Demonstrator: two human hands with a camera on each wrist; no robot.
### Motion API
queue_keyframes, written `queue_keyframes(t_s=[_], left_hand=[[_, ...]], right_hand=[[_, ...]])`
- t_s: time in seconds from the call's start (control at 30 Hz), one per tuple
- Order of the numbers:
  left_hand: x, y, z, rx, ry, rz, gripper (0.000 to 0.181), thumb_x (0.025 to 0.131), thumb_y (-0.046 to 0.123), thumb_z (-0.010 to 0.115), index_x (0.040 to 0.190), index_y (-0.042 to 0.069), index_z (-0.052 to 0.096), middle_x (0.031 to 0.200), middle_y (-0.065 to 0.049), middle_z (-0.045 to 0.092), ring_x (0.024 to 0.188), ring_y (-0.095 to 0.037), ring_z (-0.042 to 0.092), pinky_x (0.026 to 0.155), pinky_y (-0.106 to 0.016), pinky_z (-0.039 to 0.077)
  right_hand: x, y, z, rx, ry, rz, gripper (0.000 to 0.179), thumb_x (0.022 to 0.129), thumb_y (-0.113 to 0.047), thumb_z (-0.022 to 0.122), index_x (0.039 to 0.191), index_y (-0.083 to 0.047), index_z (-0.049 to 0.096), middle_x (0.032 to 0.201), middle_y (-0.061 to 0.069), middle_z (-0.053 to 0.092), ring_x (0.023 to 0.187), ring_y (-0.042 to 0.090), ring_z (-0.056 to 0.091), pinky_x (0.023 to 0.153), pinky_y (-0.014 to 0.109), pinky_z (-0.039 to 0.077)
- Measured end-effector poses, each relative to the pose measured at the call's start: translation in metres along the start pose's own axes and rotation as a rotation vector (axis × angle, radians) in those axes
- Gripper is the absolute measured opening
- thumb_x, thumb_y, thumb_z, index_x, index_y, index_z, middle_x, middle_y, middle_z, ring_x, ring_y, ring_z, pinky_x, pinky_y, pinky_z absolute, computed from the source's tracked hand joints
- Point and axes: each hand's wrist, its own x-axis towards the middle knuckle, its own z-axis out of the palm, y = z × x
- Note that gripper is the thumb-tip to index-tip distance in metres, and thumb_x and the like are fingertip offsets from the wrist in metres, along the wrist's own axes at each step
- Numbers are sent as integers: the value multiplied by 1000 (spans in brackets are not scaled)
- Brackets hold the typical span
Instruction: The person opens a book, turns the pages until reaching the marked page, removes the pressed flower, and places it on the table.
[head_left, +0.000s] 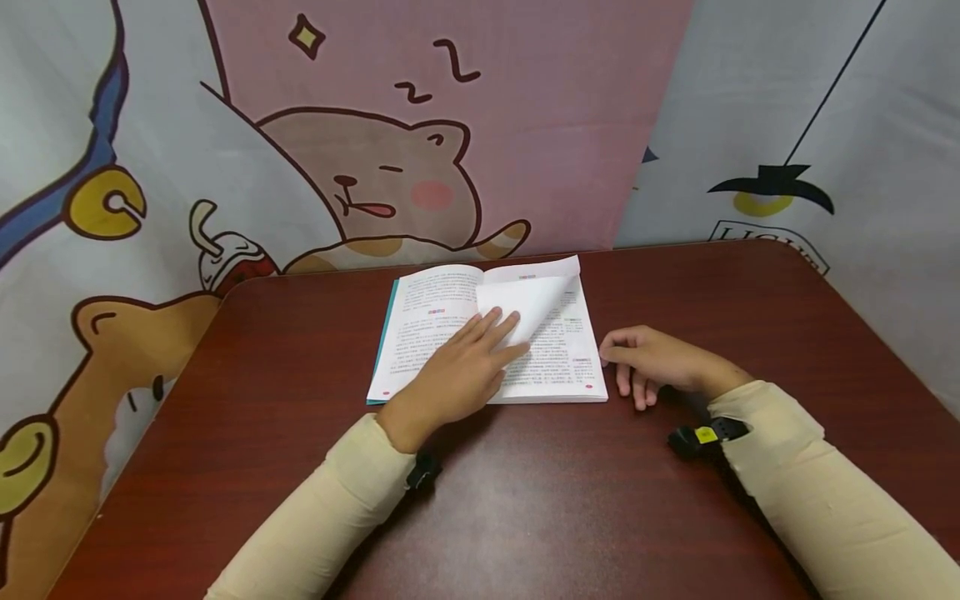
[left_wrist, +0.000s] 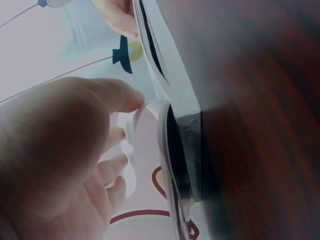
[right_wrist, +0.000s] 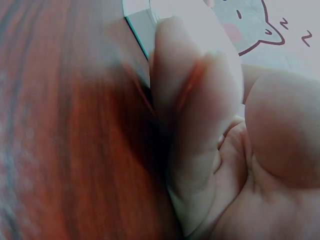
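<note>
An open book [head_left: 420,350] with printed pages and a teal cover edge lies on the table. One leaf [head_left: 525,298] stands partly lifted and curved over the right-hand page. My left hand [head_left: 457,371] lies across the book's middle, its fingers spread and fairly straight against that leaf. In the left wrist view, the thumb [left_wrist: 122,96] is right at the edge of the curved pages. Just right of the book, my right hand [head_left: 652,362] rests on its side near the table, fingers loosely bent. No object shows within its fingers [right_wrist: 195,105] in the right wrist view.
The dark red-brown table [head_left: 562,492] extends around the book. Behind it hangs a cloth [head_left: 562,125] printed with cartoon animals, reaching down to the table's back edge. A black wrist device [head_left: 693,440] with a yellow label sits under the right sleeve.
</note>
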Motion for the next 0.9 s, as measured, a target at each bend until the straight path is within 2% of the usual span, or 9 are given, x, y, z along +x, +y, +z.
queue_keyframes(t_s=[0.33, 0.5, 0.9], left_hand=[[0, 1, 0, 7, 8, -17, 45, 100, 15, 54, 145, 17, 54, 161, -14, 35, 151, -33, 30, 123, -44, 25], [-1, 1, -1, 10, 13, -22, 45, 99, 14, 54, 144, 17, 55, 160, -15, 37, 150, -34, 32, 122, -45, 27], [-4, 2, 0, 28, 29, -73, 51, 95, 22, 65, 144, 17, 54, 157, -26, 36, 145, -43, 38, 120, -46, 32]], right_hand=[[0, -2, 1, -75, 18, -10, 31, 101, -29, 58, 109, 1, 55, 65, 9, 62, 43, 18, 62, 42, 31, 52], [1, -1, 0, -91, 15, -18, 28, 101, -26, 59, 109, 1, 55, 66, 10, 63, 43, 17, 62, 41, 31, 52], [1, -1, 1, -85, 14, -7, 28, 101, -26, 59, 110, 1, 55, 66, 10, 63, 43, 17, 62, 42, 30, 52]])
